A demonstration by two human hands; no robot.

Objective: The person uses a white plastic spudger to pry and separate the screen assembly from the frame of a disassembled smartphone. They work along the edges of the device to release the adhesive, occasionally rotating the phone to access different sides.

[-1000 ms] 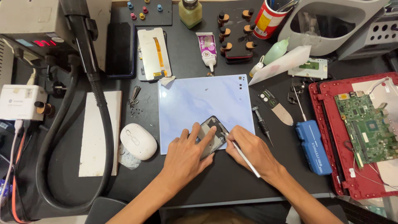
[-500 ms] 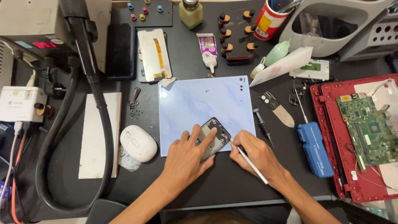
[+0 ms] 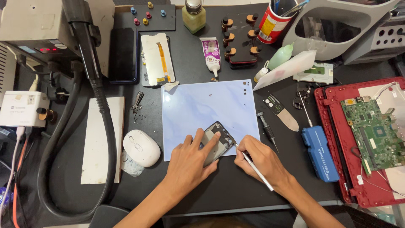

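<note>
Dark and crowded, the work surface [image 3: 202, 185] carries a pale blue mat [image 3: 202, 109] at its middle. At the mat's near edge lies a small dark phone frame [image 3: 222, 139], tilted, partly on the mat and partly under the fingers. The left hand [image 3: 190, 162] lies flat over its lower half with fingers spread, pressing it down rather than gripping it. The right hand [image 3: 261, 160] is closed around a thin white tool [image 3: 257, 171], held like a pen, its tip touching the frame's right edge; whether the tip is under the edge or only against it I can't quite make out.

Just left of the left hand sits a white mouse [image 3: 141, 147], beside a long white slab [image 3: 101, 139]. A thick black hose [image 3: 84, 126] curves down past that slab from a grey machine [image 3: 29, 29] in the far left corner. To the right of the right hand lie a small black screwdriver [image 3: 266, 130] and a blue case [image 3: 319, 153], and further right an opened red laptop shell [image 3: 333, 169] with a green circuit board [image 3: 373, 131] showing. Beyond the mat stand a glue tube [image 3: 211, 57], a red can [image 3: 273, 23] and a phone screen panel [image 3: 156, 59].
</note>
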